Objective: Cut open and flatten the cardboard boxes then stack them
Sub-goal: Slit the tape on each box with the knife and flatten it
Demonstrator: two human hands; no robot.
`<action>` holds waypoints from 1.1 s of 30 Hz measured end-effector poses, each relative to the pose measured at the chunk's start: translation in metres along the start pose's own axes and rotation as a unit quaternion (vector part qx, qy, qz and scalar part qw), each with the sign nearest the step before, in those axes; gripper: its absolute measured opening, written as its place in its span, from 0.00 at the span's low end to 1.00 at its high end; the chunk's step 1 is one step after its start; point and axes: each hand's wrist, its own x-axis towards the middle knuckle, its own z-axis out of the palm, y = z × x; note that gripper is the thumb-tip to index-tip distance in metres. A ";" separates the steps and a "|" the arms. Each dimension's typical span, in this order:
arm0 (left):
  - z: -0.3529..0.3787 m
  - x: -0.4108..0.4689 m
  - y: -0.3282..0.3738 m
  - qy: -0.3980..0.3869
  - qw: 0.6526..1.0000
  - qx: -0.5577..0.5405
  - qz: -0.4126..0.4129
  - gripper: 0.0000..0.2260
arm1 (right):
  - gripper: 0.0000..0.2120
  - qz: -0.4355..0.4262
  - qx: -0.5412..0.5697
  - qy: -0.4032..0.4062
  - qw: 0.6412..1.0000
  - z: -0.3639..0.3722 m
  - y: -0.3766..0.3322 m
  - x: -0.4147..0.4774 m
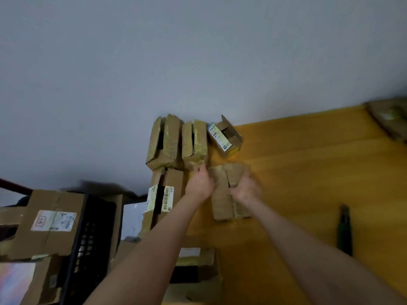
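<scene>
A small brown cardboard box (222,190) with its top slit lies on the wooden table (308,164). My left hand (201,183) grips its left side and my right hand (245,190) grips its right side; both are blurred. Behind it, against the wall, stand two taped boxes with split tops, one (164,144) at the left and one (195,143) beside it. A small open box with a white label (225,137) sits to their right. A green-handled cutter (344,230) lies on the table at the right.
A labelled box (163,199) stands under my left forearm. At the left a black crate (88,238) holds large cardboard boxes (50,223). Another box (196,267) lies near the table's front edge. Flattened cardboard (389,117) sits at the far right corner.
</scene>
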 end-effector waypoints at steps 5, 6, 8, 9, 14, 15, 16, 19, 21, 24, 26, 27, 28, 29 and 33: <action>0.024 -0.003 0.030 -0.115 0.965 -0.212 -0.099 0.30 | 0.31 0.036 0.166 -0.043 0.984 -0.008 0.042 -0.003; 0.027 -0.004 0.035 -0.128 0.952 -0.248 -0.123 0.31 | 0.30 0.063 0.212 -0.051 0.974 -0.011 0.048 -0.006; 0.026 -0.006 0.046 -0.138 0.930 -0.311 -0.141 0.34 | 0.31 0.118 0.353 -0.059 0.926 -0.021 0.057 -0.012; 0.024 -0.006 0.053 -0.134 0.919 -0.345 -0.133 0.34 | 0.32 0.132 0.419 -0.052 0.897 -0.028 0.061 -0.013; 0.003 -0.017 0.101 -0.131 0.870 -0.469 -0.070 0.16 | 0.34 0.131 0.550 -0.016 0.825 -0.077 0.073 -0.024; 0.002 -0.020 0.110 -0.136 0.866 -0.477 -0.066 0.13 | 0.34 0.134 0.559 -0.014 0.818 -0.086 0.075 -0.028; 0.002 -0.023 0.116 -0.143 0.869 -0.470 -0.064 0.12 | 0.35 0.136 0.572 -0.017 0.809 -0.094 0.077 -0.031; 0.008 -0.028 0.124 -0.165 0.893 -0.416 -0.046 0.19 | 0.35 0.135 0.602 -0.024 0.787 -0.111 0.085 -0.037; 0.013 -0.030 0.125 -0.167 0.904 -0.393 -0.007 0.21 | 0.33 0.135 0.621 -0.037 0.771 -0.121 0.093 -0.040; 0.018 -0.034 0.127 -0.185 0.908 -0.375 0.037 0.25 | 0.23 0.140 0.644 -0.033 0.752 -0.119 0.104 -0.039; 0.021 -0.039 0.126 -0.179 0.916 -0.355 0.050 0.17 | 0.18 0.138 0.618 0.012 0.774 -0.109 0.110 -0.037; 0.024 -0.042 0.124 -0.166 0.927 -0.333 0.050 0.13 | 0.21 0.133 0.602 0.038 0.786 -0.102 0.113 -0.035; 0.028 -0.042 0.122 -0.153 0.933 -0.321 0.048 0.12 | 0.24 0.128 0.587 0.058 0.797 -0.096 0.114 -0.034; 0.031 -0.041 0.121 -0.147 0.937 -0.312 0.045 0.15 | 0.28 0.124 0.575 0.070 0.806 -0.090 0.115 -0.034; 0.054 -0.031 0.114 -0.145 0.970 -0.138 0.138 0.33 | 0.37 0.120 0.483 0.085 0.863 -0.066 0.118 -0.034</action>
